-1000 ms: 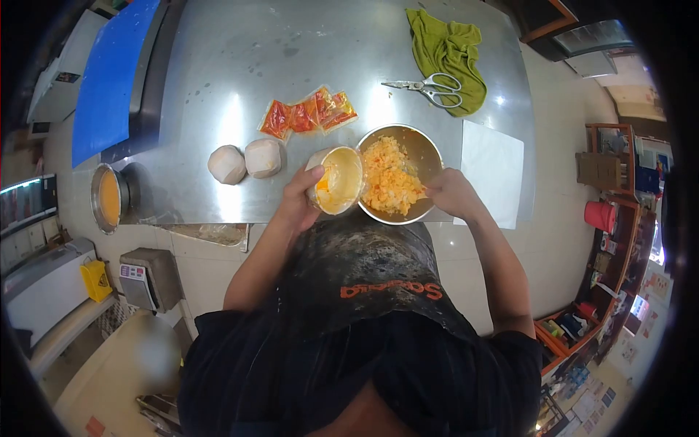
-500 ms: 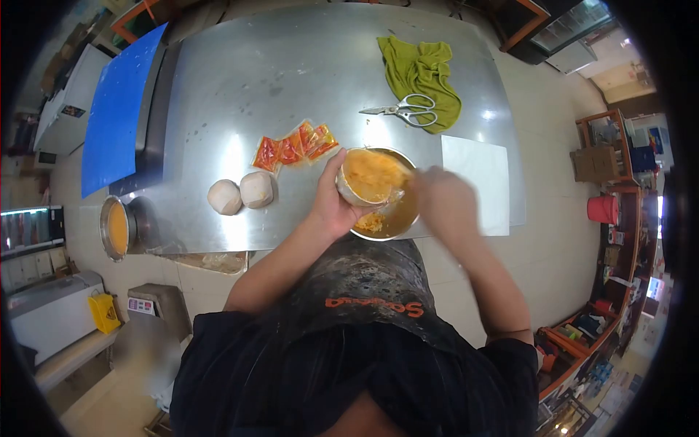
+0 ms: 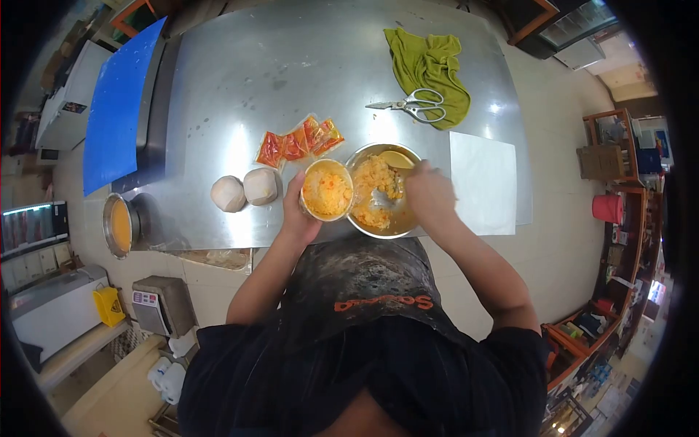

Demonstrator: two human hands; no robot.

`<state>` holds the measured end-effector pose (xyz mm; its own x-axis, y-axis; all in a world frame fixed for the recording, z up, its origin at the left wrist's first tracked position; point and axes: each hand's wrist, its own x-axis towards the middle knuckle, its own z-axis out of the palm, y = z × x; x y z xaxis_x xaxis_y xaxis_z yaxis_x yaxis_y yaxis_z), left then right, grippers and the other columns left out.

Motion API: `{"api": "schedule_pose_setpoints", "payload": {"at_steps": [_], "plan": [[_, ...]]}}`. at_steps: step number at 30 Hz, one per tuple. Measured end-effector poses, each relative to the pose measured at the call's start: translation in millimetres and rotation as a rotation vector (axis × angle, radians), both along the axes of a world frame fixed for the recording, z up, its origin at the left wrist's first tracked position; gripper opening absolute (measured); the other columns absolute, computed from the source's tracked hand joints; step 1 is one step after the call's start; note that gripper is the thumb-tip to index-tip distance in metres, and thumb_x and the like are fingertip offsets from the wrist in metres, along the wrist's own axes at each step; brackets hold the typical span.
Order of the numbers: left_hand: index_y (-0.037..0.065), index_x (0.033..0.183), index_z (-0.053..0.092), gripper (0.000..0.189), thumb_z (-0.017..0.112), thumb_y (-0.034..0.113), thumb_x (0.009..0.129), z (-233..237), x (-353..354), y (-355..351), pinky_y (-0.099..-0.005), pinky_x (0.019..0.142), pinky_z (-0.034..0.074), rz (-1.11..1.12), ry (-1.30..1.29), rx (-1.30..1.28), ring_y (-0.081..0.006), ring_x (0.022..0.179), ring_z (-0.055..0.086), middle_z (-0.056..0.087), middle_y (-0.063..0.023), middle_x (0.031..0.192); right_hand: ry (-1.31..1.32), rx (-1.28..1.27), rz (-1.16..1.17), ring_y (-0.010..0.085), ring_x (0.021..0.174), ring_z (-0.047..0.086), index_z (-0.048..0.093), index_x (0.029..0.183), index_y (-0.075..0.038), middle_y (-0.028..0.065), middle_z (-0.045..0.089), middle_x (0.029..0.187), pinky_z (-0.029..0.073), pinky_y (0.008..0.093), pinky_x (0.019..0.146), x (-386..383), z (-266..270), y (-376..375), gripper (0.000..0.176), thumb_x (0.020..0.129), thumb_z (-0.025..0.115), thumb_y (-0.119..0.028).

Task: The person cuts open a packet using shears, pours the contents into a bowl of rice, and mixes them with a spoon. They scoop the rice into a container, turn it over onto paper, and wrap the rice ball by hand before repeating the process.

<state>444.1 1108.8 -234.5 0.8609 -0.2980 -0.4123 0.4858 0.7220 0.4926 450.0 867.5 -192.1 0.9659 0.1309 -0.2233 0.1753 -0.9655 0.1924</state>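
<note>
My left hand [image 3: 297, 218] is wrapped round a small round tub [image 3: 325, 218] filled with yellow-orange rice [image 3: 327, 191]. Just right of it, at the table's near edge, stands a steel mixing bowl [image 3: 399, 224] with more of the rice along its left side. A yellowish spoon [image 3: 396, 159] dips into the bowl's far side. Its handle runs to my right hand [image 3: 431, 195], which is closed over the bowl's right rim, slightly blurred. Beyond the tub lie red sauce sachets [image 3: 300, 143], and left of it sit two rounded whitish bundles [image 3: 260, 187].
Scissors [image 3: 409, 106] lie partly on a green cloth [image 3: 435, 69] towards the back of the steel table [image 3: 277, 58]. A white sheet [image 3: 482, 182] is at the right. At the left are a blue board [image 3: 120, 109] and a pot [image 3: 110, 234] with orange contents.
The tub has moved left from over the bowl and now shows its heaped rice. My right hand has moved slightly down with the spoon, which now rests in the bowl.
</note>
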Motion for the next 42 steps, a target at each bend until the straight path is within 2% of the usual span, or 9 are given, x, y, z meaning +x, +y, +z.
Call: {"api": "schedule_pose_setpoints", "payload": {"at_steps": [3,6,7,16,26,31,37,40,42], "plan": [[0.003,0.131,0.05,0.062,0.043,0.052,0.095,-26,-6,4,-0.0434,0.103,0.044,0.038,0.017,-0.011,-0.0261,0.119,0.057,0.058,-0.014,0.129,-0.009,0.248,0.104,0.0285,0.079,0.068,0.068,0.087,-0.002,0.0144,0.066,0.086,0.055,0.0421,0.066,8,-55,-17,0.017,0.077,0.063,-0.014],[0.002,0.132,0.05,0.064,0.043,0.053,0.095,-37,-14,7,-0.0435,0.104,0.044,0.033,-0.009,-0.008,-0.0269,0.12,0.057,0.058,-0.0154,0.13,0.25,0.309,0.063,0.0327,0.078,0.067,0.07,0.089,-0.006,0.0162,0.067,0.082,0.054,0.0451,0.069,21,-26,-18,0.016,0.078,0.065,-0.017],[0.001,0.132,0.049,0.064,0.043,0.053,0.094,-34,-16,6,-0.0436,0.104,0.043,0.025,-0.004,-0.011,-0.0272,0.12,0.057,0.057,-0.0158,0.13,0.349,0.291,-0.051,0.0336,0.088,0.067,0.071,0.09,-0.01,0.0149,0.069,0.089,0.054,0.0447,0.078,25,-17,-14,0.017,0.076,0.062,-0.012],[0.001,0.132,0.048,0.065,0.045,0.053,0.093,-29,-22,6,-0.044,0.105,0.043,0.048,0.002,0.014,-0.0285,0.121,0.056,0.057,-0.0174,0.13,0.563,0.57,0.066,0.0406,0.077,0.061,0.069,0.071,0.0,0.0233,0.064,0.076,0.049,0.0477,0.072,43,-18,-19,0.019,0.073,0.057,-0.015],[0.002,0.138,0.042,0.063,0.037,0.049,0.097,-23,-14,18,-0.0469,0.108,0.039,0.105,-0.05,0.014,-0.0312,0.126,0.051,0.051,-0.0162,0.136,0.409,0.88,-0.158,0.0381,0.06,0.054,0.067,0.077,0.002,0.0241,0.06,0.068,0.047,0.0431,0.063,23,-24,-40,0.016,0.074,0.061,-0.011],[0.003,0.139,0.042,0.058,0.049,0.041,0.096,5,14,6,-0.0407,0.107,0.041,0.037,-0.131,0.119,-0.0264,0.125,0.053,0.054,-0.0136,0.135,0.399,0.937,-0.282,0.034,0.056,0.051,0.07,0.084,0.002,0.0226,0.061,0.068,0.046,0.0387,0.06,23,11,-68,0.016,0.074,0.066,-0.01],[0.004,0.138,0.044,0.054,0.046,0.039,0.098,29,18,-45,-0.0396,0.106,0.043,-0.095,-0.051,-0.022,-0.0247,0.124,0.053,0.054,-0.0125,0.135,0.236,0.761,-0.263,0.029,0.06,0.058,0.073,0.093,-0.002,0.0166,0.066,0.07,0.048,0.0374,0.061,19,91,-75,0.017,0.078,0.066,-0.006],[0.008,0.134,0.048,0.054,0.042,0.047,0.098,36,17,-69,-0.0492,0.103,0.043,-0.168,0.136,-0.189,-0.0289,0.125,0.051,0.054,-0.0127,0.132,-0.044,0.352,0.048,0.03,0.072,0.062,0.07,0.099,0.002,0.0155,0.064,0.08,0.051,0.0389,0.065,-2,100,-43,0.023,0.079,0.06,-0.002],[0.008,0.132,0.05,0.055,0.043,0.05,0.096,38,16,-81,-0.0496,0.102,0.044,-0.156,0.228,-0.287,-0.0296,0.123,0.052,0.056,-0.0129,0.13,-0.021,0.169,0.1,0.0286,0.079,0.061,0.059,0.119,0.004,0.0122,0.057,0.095,0.049,0.0412,0.06,-34,87,-11,0.036,0.086,0.055,-0.007]]}}
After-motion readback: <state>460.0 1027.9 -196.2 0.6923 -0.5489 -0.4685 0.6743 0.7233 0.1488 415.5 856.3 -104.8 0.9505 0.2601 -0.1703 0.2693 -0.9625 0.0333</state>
